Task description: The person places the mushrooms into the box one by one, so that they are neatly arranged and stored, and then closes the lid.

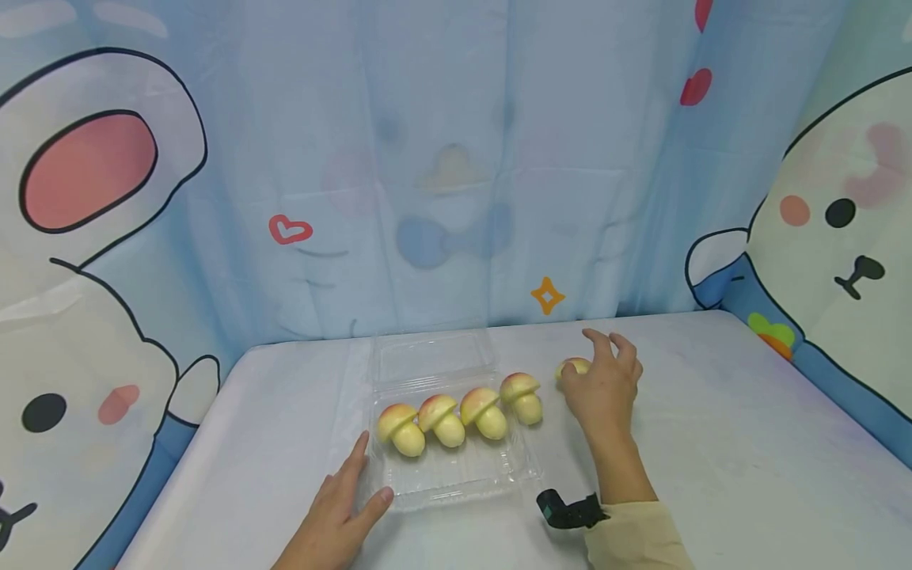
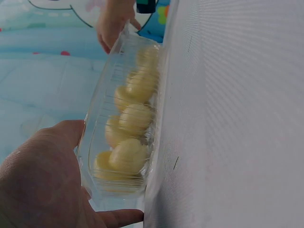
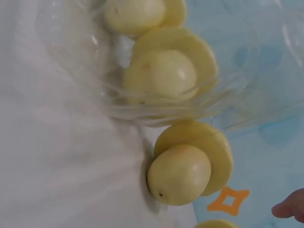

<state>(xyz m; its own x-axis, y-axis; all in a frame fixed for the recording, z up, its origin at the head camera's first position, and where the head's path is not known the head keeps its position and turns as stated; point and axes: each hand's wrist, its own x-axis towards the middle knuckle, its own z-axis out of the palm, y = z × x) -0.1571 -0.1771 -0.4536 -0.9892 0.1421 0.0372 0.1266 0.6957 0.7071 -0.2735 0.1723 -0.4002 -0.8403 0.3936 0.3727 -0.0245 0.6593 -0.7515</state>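
Head view: hinged clear plastic container on the white worktop, its lid laid back toward 12 o'clock. Three yellow mushroom-shaped pieces with red-tinged caps lie in it; a fourth piece lies at its 2 o'clock edge, and a fifth piece farther out in the same direction. The right hand is at the fifth piece, its fingers bent and parted, thumb overlapping the piece; whether they touch cannot be told. The left hand, at the container's 8 o'clock, has its fingers spread and nearly straight, gripping nothing.

Left wrist view: the left hand, at 8 o'clock, borders the container wall; the right hand appears at 11 o'clock.

Right wrist view: the fourth piece, at 5 o'clock, lies just outside the wall; one fingertip shows at 4 o'clock, apart from it.
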